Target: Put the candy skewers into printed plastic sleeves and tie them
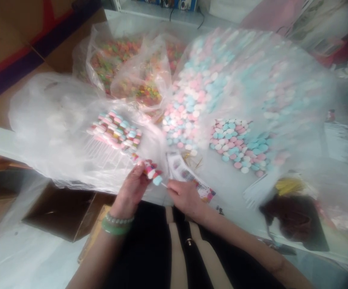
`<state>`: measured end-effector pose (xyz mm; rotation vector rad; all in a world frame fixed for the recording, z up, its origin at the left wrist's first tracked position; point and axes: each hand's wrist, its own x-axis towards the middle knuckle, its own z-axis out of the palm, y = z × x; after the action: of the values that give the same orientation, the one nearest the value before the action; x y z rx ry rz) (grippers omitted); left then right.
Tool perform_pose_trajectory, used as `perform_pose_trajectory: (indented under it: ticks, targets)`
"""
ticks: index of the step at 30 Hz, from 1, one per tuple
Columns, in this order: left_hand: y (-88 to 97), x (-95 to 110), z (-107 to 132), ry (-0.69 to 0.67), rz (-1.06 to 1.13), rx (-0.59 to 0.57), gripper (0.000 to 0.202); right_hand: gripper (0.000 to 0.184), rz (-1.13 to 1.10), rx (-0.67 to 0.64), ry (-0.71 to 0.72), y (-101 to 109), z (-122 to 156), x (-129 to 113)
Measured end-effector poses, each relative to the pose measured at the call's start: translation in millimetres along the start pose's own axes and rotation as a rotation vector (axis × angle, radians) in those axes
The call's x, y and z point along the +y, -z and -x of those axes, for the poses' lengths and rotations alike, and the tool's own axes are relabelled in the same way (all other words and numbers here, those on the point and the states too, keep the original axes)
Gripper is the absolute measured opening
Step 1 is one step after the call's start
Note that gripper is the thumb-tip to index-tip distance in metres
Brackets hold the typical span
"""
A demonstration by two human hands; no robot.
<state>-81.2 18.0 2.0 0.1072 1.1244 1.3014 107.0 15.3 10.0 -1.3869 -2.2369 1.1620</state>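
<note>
Between my two hands is a candy skewer [157, 180] with pink, white, red and blue pieces threaded on a thin pale stick. My left hand [134, 185] pinches its upper end, where a small colourful printed piece shows. My right hand [183, 195] is closed round the bare stick at the lower end. Just beyond my left hand lies a row of filled candy skewers [116, 130], their sticks pointing toward me. Right of my hands are printed paper strips [189, 176], with gold twist ties [193, 159] beside them. Blur hides fine detail.
Loose pastel candies [237, 144] lie on the table at right, before a big clear bag of pastel candies [204, 80]. Bags of orange and green candies [116, 60] stand behind. White sticks [256, 188] and a dark bag [294, 218] lie right; an open carton [59, 210] is below left.
</note>
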Motion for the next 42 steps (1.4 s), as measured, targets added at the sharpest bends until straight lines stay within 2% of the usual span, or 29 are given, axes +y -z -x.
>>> perform_pose_trajectory:
  ticks: [4, 7, 10, 14, 17, 27, 30, 34, 42]
  targets:
    - [1.4, 5.5, -3.4, 0.087, 0.072, 0.030, 0.019, 0.023, 0.150, 0.078, 0.131, 2.8, 2.2, -0.6]
    - [1.5, 8.2, -4.9, 0.052, 0.135, 0.052, 0.018, 0.021, 0.105, 0.107, 0.131, 5.2, 1.1, -4.1]
    - [2.7, 9.3, -4.5, 0.028, 0.208, 0.028, 0.017, 0.017, -0.109, 0.078, -0.026, 7.3, -4.0, -9.0]
    - [6.6, 9.3, -3.4, 0.017, 0.229, -0.039, 0.022, 0.013, -0.690, -0.144, -0.384, 9.9, -11.9, -13.4]
    - [6.9, 8.2, -4.6, 0.028, 0.225, -0.060, 0.023, 0.007, -0.905, -0.222, -0.499, 12.4, -14.0, -17.3]
    - [-6.1, 4.8, -5.8, -0.083, 0.268, -0.019, 0.015, 0.008, -0.751, -0.166, -0.414, 16.2, -16.3, -26.3]
    - [-3.4, 3.3, -5.4, -0.100, 0.199, -0.050, 0.011, 0.007, -0.759, -0.165, -0.416, 15.9, -16.7, -23.1]
    - [2.5, 4.1, -5.8, -0.088, 0.074, -0.099, 0.023, 0.006, -0.781, -0.144, -0.436, 14.8, -17.5, -16.0]
    - [11.7, 9.7, -6.9, -0.057, -0.043, -0.091, 0.027, 0.009, -0.769, -0.138, -0.439, 14.0, -15.5, -1.7]
